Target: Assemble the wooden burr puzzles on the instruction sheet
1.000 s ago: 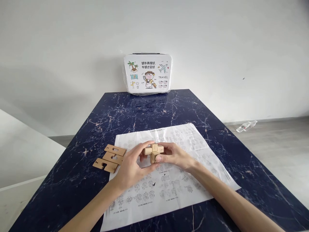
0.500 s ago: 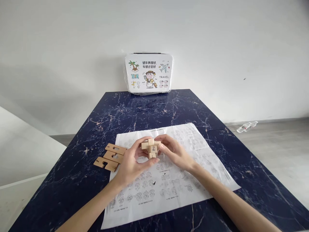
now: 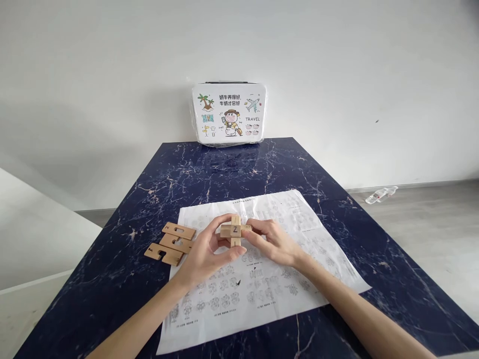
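A cross-shaped wooden burr puzzle (image 3: 235,230), made of interlocked light blocks, is held above the printed sheet. The number 2 shows on its middle block. My left hand (image 3: 205,250) is closed around its left side, thumb below and fingers behind. With thumb and fingers, my right hand (image 3: 273,241) pinches the block end that sticks out to the right. Beside my left hand lie several flat wooden pieces with cut-out slots (image 3: 175,243), marked with numbers, partly over the sheet's left edge.
Under my hands a creased paper sheet (image 3: 262,319) with printed puzzle diagrams covers part of the dark blue marbled table (image 3: 224,172). A white cartoon-printed case (image 3: 229,113) in clear wrap stands at the far edge, by the wall. A clear plastic bottle (image 3: 380,195) lies on the floor at right.
The burr puzzle has turned slightly, so its 2 now sits upright and squarer to view. My right fingers have shifted onto its right end, lower than before.
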{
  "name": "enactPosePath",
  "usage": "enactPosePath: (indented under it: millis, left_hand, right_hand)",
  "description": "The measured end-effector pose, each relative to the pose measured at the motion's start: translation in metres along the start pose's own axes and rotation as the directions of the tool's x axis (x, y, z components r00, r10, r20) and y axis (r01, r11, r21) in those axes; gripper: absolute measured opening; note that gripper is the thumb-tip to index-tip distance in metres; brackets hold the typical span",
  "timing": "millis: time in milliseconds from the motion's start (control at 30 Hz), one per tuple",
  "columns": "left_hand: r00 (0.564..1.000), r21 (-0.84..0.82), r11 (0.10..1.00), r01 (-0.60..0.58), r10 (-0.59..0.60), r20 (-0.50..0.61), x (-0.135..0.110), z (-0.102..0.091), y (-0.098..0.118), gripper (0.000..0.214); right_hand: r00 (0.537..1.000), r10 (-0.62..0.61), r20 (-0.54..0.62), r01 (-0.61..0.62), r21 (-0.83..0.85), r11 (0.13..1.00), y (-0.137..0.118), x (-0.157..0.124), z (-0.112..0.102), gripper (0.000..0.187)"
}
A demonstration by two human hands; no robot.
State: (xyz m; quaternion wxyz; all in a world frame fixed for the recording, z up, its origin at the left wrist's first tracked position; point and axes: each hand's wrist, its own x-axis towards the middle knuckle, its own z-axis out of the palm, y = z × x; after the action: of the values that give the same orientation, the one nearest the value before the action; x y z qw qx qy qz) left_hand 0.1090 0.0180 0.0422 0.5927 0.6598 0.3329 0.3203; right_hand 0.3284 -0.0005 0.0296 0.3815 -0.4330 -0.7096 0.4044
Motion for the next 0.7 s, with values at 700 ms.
enactPosePath:
  millis: [700]
  left_hand:
    - [0.951, 0.310, 0.947, -0.087, 0.171, -0.256, 0.002, -0.002, -0.002, 0.033]
  right_hand:
    - [0.884, 0.438, -0.162, 0.009, 0.944, 0.330, 0.035, 0.016, -0.019, 0.029]
